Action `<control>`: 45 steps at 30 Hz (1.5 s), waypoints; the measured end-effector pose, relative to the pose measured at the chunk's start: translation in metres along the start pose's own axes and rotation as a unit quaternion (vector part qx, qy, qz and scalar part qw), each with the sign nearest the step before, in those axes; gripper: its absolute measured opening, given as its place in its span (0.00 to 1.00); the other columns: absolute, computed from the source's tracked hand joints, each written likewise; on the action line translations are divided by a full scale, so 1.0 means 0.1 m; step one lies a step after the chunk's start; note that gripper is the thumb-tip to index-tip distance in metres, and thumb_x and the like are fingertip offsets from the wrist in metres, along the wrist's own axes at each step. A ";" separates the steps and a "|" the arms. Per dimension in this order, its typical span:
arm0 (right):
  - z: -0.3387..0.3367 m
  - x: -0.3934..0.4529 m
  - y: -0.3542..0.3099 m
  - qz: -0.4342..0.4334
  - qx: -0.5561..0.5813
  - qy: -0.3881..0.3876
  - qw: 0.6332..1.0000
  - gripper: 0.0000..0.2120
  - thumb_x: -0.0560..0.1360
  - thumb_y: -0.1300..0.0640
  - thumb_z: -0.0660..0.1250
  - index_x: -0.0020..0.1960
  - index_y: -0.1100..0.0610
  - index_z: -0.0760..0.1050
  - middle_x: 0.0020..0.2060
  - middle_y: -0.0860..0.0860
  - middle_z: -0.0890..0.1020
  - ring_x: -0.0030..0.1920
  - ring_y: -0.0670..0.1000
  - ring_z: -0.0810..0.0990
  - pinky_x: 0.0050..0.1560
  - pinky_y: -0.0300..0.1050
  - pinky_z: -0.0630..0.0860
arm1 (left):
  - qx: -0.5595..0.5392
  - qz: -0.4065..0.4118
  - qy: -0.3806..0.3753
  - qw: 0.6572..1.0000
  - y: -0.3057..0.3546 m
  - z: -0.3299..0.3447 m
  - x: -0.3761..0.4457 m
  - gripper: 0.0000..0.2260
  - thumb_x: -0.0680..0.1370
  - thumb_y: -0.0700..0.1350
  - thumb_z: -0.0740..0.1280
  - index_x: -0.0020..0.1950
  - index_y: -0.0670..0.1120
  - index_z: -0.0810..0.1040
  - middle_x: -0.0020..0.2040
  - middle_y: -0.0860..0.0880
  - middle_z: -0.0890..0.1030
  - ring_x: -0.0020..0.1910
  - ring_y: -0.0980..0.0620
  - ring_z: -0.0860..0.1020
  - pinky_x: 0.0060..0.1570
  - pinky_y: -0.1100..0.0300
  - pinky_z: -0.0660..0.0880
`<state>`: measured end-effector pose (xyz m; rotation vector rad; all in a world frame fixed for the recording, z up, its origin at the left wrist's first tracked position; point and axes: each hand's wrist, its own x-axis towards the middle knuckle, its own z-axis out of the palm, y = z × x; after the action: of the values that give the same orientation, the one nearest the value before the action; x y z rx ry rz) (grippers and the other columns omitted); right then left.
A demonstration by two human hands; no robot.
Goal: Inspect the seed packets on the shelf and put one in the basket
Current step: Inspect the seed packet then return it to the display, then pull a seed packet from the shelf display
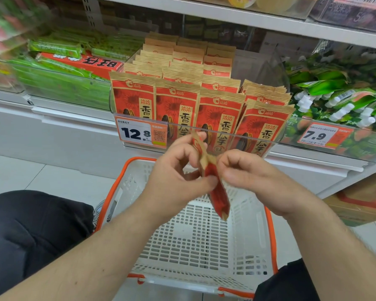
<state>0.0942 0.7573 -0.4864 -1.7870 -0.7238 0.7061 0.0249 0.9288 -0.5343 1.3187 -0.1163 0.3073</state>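
Both hands, the left hand (178,170) and right hand (243,172), pinch one seed packet (213,181) edge-on above the empty basket (204,240); dropping it in remains.

A: Seed packet (215,187) in grip?
B: Red w/ tan kraft edges. Shelf packets (176,111) behind grip: same, dark flower print.
A: Basket (204,242) below grip?
B: White lattice, orange rim.

Both hands hold one red-and-tan paper seed packet (213,183) above the white plastic basket (195,246), before the shelf's packet rows (178,88).
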 end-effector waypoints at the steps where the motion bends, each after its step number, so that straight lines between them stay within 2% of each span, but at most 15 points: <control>1: -0.04 -0.02 0.01 0.017 -0.026 -0.022 0.999 0.23 0.61 0.37 0.75 0.42 0.52 0.73 0.49 0.49 0.82 0.48 0.51 0.79 0.53 0.50 0.77 | -0.042 -0.015 0.020 0.999 0.01 -0.02 0.02 0.17 0.61 0.40 0.76 0.41 0.40 0.70 0.65 0.50 0.77 0.69 0.48 0.74 0.61 0.47 0.77; 4: -0.03 -0.04 0.01 0.034 -0.073 -0.022 0.997 0.21 0.58 0.43 0.77 0.42 0.49 0.69 0.53 0.53 0.83 0.56 0.55 0.81 0.60 0.62 0.76 | -0.143 -0.066 0.054 0.986 0.08 -0.07 0.08 0.24 0.61 0.40 0.76 0.53 0.36 0.72 0.63 0.43 0.77 0.61 0.44 0.78 0.54 0.43 0.78; 6: 0.01 -0.03 0.00 0.028 -0.080 0.022 0.996 0.22 0.56 0.45 0.78 0.41 0.49 0.69 0.51 0.56 0.83 0.51 0.59 0.83 0.54 0.65 0.79 | -0.167 -0.087 0.044 0.981 0.13 -0.07 0.08 0.29 0.63 0.41 0.75 0.60 0.33 0.71 0.55 0.42 0.79 0.51 0.43 0.79 0.47 0.46 0.80; 9: 0.07 -0.02 0.00 0.020 -0.062 0.054 0.996 0.24 0.55 0.45 0.79 0.42 0.51 0.70 0.45 0.57 0.83 0.41 0.57 0.83 0.43 0.65 0.81 | -0.142 -0.120 0.033 0.982 0.17 0.00 0.04 0.28 0.62 0.44 0.76 0.59 0.36 0.72 0.44 0.44 0.81 0.42 0.44 0.81 0.41 0.51 0.81; 13: 0.06 -0.03 0.00 -0.005 -0.093 0.042 0.995 0.28 0.57 0.38 0.79 0.44 0.50 0.69 0.42 0.48 0.81 0.45 0.54 0.81 0.44 0.59 0.82 | -0.120 -0.143 0.035 0.982 0.19 0.03 0.02 0.25 0.61 0.46 0.76 0.55 0.42 0.76 0.45 0.43 0.82 0.40 0.45 0.82 0.38 0.52 0.80; 17: 0.04 -0.03 0.01 -0.015 -0.037 0.084 0.996 0.28 0.57 0.39 0.79 0.47 0.49 0.69 0.40 0.45 0.80 0.39 0.49 0.77 0.39 0.50 0.77 | -0.130 -0.156 0.032 0.979 0.24 0.01 0.05 0.27 0.62 0.48 0.75 0.59 0.41 0.77 0.50 0.39 0.82 0.46 0.39 0.81 0.48 0.44 0.79; 19: 0.03 -0.01 -0.01 -0.014 0.019 0.117 0.993 0.31 0.57 0.43 0.81 0.53 0.49 0.70 0.45 0.45 0.83 0.40 0.50 0.81 0.43 0.49 0.80 | -0.132 -0.165 0.029 0.977 0.31 0.05 0.09 0.23 0.65 0.45 0.74 0.58 0.41 0.77 0.49 0.39 0.84 0.46 0.41 0.82 0.48 0.46 0.80; 22: -0.01 -0.01 -0.08 -0.007 0.068 0.129 0.989 0.34 0.60 0.50 0.83 0.62 0.50 0.72 0.53 0.49 0.85 0.53 0.51 0.85 0.51 0.51 0.83 | -0.128 -0.187 0.049 0.973 0.40 0.14 0.16 0.13 0.71 0.42 0.72 0.53 0.42 0.75 0.42 0.41 0.84 0.40 0.44 0.82 0.40 0.50 0.81; 25: -0.04 -0.04 -0.17 -0.005 0.097 0.152 0.984 0.28 0.63 0.51 0.79 0.60 0.52 0.75 0.47 0.49 0.87 0.45 0.49 0.86 0.39 0.40 0.81 | -0.115 -0.194 0.074 0.972 0.47 0.22 0.22 0.04 0.80 0.42 0.63 0.52 0.43 0.75 0.42 0.39 0.82 0.38 0.42 0.80 0.38 0.49 0.80; 29: -0.20 -0.08 -0.32 -0.026 0.119 0.209 0.970 0.14 0.68 0.54 0.75 0.50 0.56 0.77 0.33 0.49 0.84 0.28 0.47 0.78 0.25 0.36 0.70 | -0.041 -0.159 0.042 0.986 0.59 0.33 0.39 0.05 0.82 0.39 0.62 0.47 0.44 0.75 0.38 0.41 0.81 0.34 0.45 0.79 0.33 0.54 0.79; 35: -0.61 -0.09 -0.50 -0.034 0.211 0.281 0.936 0.07 0.71 0.59 0.72 0.46 0.58 0.76 0.29 0.53 0.81 0.23 0.49 0.75 0.26 0.42 0.71 | 0.072 -0.120 -0.039 0.989 0.94 0.60 0.97 0.04 0.81 0.43 0.65 0.50 0.47 0.79 0.39 0.47 0.84 0.39 0.48 0.82 0.40 0.53 0.80; 37: -0.76 -0.05 -0.53 -0.038 0.272 0.320 0.907 0.01 0.77 0.60 0.65 0.47 0.57 0.75 0.30 0.51 0.82 0.26 0.49 0.78 0.28 0.42 0.75 | 0.094 -0.104 -0.027 0.990 1.05 0.67 1.21 0.04 0.81 0.44 0.65 0.48 0.49 0.78 0.38 0.49 0.83 0.38 0.50 0.81 0.40 0.55 0.78; 40: -1.01 0.02 -0.57 -0.066 0.358 0.367 0.856 0.05 0.80 0.61 0.62 0.49 0.56 0.77 0.34 0.50 0.85 0.33 0.50 0.84 0.34 0.42 0.82 | 0.103 -0.096 0.014 0.990 1.10 0.70 1.55 0.01 0.82 0.45 0.65 0.52 0.49 0.76 0.47 0.48 0.83 0.45 0.50 0.84 0.48 0.49 0.81; 42: -1.17 0.09 -0.55 -0.097 0.338 0.393 0.850 0.07 0.80 0.63 0.62 0.53 0.55 0.77 0.39 0.50 0.87 0.40 0.51 0.86 0.40 0.44 0.83 | 0.178 -0.086 0.040 0.979 1.04 0.66 1.75 0.07 0.80 0.46 0.67 0.57 0.50 0.73 0.55 0.49 0.81 0.48 0.51 0.84 0.50 0.49 0.83; 45: -1.38 0.21 -0.49 -0.128 0.213 0.438 0.864 0.09 0.80 0.66 0.64 0.53 0.54 0.76 0.44 0.51 0.86 0.46 0.52 0.86 0.46 0.46 0.83 | 0.351 -0.052 0.017 0.935 0.93 0.59 1.94 0.13 0.77 0.47 0.69 0.60 0.52 0.71 0.54 0.55 0.77 0.47 0.56 0.79 0.46 0.57 0.78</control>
<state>0.2039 0.7052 -0.4023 -1.3498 -0.1443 -0.1598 0.1887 0.9217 -0.3828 2.0214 0.1070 0.2927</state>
